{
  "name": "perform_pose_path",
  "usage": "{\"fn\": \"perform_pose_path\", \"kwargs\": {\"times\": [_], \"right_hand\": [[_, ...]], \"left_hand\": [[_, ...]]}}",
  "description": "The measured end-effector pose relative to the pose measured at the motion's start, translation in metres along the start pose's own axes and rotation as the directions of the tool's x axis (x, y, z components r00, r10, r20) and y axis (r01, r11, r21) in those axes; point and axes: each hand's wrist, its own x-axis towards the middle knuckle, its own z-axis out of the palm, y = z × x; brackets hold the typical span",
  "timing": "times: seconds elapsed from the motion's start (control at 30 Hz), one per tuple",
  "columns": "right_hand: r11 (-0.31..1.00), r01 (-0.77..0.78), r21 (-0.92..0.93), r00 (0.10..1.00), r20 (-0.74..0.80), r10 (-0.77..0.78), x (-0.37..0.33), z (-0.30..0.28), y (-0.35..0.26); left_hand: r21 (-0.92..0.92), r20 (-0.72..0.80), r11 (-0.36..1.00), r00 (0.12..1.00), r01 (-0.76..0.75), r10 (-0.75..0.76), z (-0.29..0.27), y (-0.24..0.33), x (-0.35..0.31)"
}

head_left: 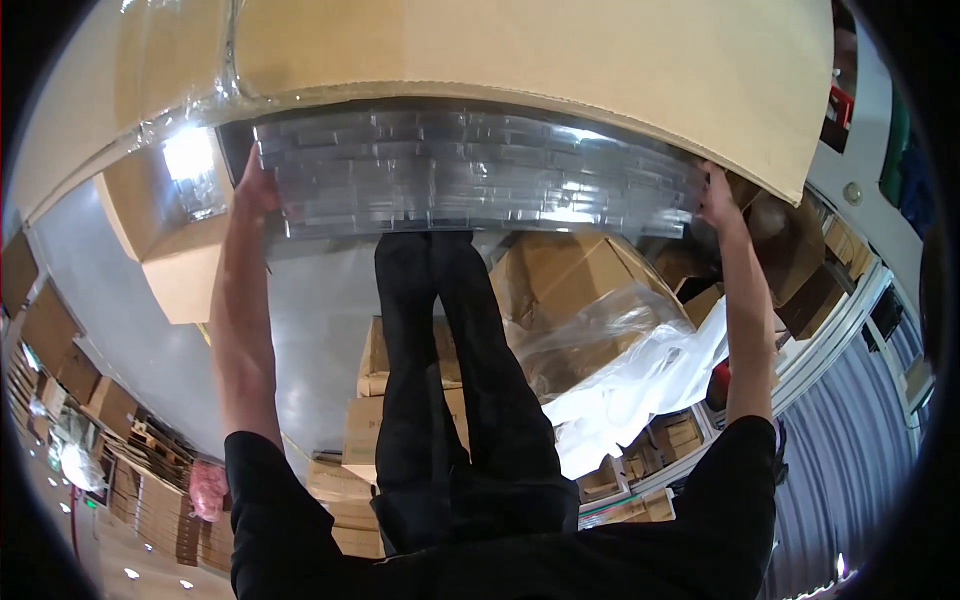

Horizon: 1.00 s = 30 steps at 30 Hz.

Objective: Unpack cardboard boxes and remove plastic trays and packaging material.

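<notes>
A wide stack of clear plastic trays spans the space between my hands, just below the edge of a large cardboard box. My left hand is closed on the stack's left end. At the opposite end, my right hand grips it close to the box's right corner. Both arms are stretched out. The fingertips are partly hidden behind the stack, and the box edge covers its far side. I cannot tell whether the trays touch the box.
An open carton with clear plastic stands at the left. Near my legs are a brown carton, loose clear plastic sheeting and several stacked cartons. A pink bag sits farther left, and a corrugated grey surface is at the right.
</notes>
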Motion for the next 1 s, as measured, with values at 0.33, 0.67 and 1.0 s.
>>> {"fn": "perform_pose_path", "kwargs": {"times": [0.33, 0.67, 1.0], "right_hand": [[1.0, -0.02, 0.0, 0.92, 0.391, 0.018, 0.022, -0.01, 0.086], [0.935, -0.036, 0.352, 0.908, 0.402, -0.117, 0.008, -0.026, 0.063], [0.99, -0.049, 0.135, 0.895, 0.445, -0.016, 0.04, -0.047, 0.121]], "left_hand": [[0.584, -0.351, 0.793, 0.827, -0.174, 0.44, -0.005, -0.042, 0.003], [0.555, -0.639, 0.831, 0.659, 0.037, 0.397, 0.021, -0.07, -0.006], [0.262, 0.347, 0.854, 0.869, -0.45, 0.352, 0.014, -0.069, -0.003]]}}
